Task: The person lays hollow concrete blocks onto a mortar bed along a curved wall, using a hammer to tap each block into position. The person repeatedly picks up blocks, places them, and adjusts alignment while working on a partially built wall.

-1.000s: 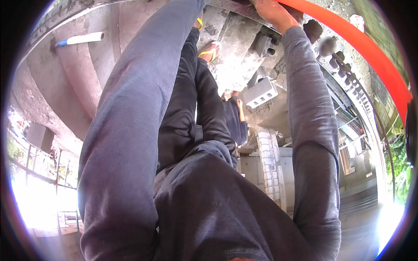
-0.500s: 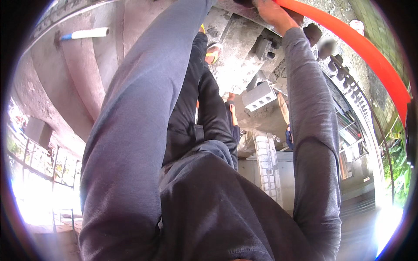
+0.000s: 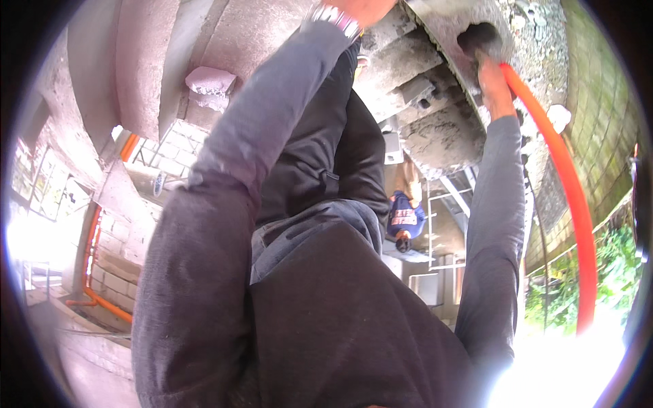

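Observation:
My right hand (image 3: 495, 85) is at the upper right, closed around the upper end of a bright orange flexible pipe (image 3: 575, 197). The fingers are partly hidden; their tips come close to a dark rough-edged hole (image 3: 479, 37) in the grey concrete. From the hand, the pipe curves down along the right side. My left hand (image 3: 367, 8) reaches past the top edge, with a striped wristband (image 3: 335, 20) at its sleeve; its fingers are cut off from view.
Concrete steps (image 3: 146, 61) rise at the left, with a broken pale block (image 3: 211, 81) on them. Hollow blocks (image 3: 415, 92) stand below the ledge. Another person (image 3: 406, 217) in a dark blue top is lower down. A block wall (image 3: 598, 88) runs along the right.
My view has shifted. My right hand has come lower and further right with the orange pipe, beside the hole. My left hand has come partly into view at the top.

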The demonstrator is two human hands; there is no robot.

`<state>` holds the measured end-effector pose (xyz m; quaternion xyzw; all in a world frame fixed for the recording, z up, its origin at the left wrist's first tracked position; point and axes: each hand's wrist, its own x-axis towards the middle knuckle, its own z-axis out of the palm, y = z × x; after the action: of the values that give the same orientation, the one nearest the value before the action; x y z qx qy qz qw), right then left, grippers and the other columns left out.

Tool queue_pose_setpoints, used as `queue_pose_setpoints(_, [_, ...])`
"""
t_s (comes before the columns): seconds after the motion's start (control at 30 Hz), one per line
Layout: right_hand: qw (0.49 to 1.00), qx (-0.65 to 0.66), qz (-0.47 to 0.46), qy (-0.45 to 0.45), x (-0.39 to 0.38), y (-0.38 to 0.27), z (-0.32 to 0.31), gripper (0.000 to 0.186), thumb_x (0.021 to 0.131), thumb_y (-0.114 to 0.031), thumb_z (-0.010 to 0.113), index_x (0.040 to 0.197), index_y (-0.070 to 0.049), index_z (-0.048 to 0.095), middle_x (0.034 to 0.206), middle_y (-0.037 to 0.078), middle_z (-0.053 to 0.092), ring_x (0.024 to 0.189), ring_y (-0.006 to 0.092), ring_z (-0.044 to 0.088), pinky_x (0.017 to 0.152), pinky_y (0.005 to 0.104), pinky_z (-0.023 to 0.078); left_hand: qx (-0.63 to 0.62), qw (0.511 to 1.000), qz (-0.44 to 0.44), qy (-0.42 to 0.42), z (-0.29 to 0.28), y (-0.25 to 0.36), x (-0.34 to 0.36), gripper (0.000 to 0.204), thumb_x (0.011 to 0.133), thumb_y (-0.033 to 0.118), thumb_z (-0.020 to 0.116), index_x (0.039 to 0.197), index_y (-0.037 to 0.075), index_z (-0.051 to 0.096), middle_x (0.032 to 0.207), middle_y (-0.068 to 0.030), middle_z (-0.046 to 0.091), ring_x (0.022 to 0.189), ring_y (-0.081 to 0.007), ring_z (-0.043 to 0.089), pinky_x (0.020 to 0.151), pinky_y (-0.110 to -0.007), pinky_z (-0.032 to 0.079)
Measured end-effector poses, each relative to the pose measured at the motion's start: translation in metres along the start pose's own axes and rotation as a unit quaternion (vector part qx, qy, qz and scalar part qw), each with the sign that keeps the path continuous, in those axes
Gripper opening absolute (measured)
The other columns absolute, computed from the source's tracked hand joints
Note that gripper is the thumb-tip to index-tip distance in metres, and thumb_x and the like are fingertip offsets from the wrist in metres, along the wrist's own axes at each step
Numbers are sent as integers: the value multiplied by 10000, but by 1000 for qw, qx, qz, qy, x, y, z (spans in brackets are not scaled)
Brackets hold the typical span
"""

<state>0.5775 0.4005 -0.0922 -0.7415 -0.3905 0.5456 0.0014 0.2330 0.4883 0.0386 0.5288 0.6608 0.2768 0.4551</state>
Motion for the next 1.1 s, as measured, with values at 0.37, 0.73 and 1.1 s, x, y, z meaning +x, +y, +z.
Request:
queue_pose_setpoints(0.37, [985,-79,99,113,-13,-46,26,641,963,-450,598,1108,172,655,1142,289,698,1082,350,653,943,428,471,-97,945,-284,-130,97,-162,-97,213,964,85,582,1151,21,660,1085,-125,724,857,-237,713,779,-363,569])
queue_pose_setpoints(0.73, [986,140,84,46,6,-17,19,461,944,-351,691,1159,57,692,1065,98,699,994,219,662,896,367,518,71,989,-126,-44,127,-159,-40,416,875,140,547,1282,105,628,1113,-204,719,1034,-407,682,920,-499,528])
queue_pose_setpoints(1.1, [986,147,67,51,18,-8,13,346,944,-215,689,1154,60,698,1101,102,699,975,212,674,893,366,537,58,995,-14,-85,155,-155,-11,541,879,182,536,1415,245,565,1244,-135,704,1095,-349,685,964,-440,531])
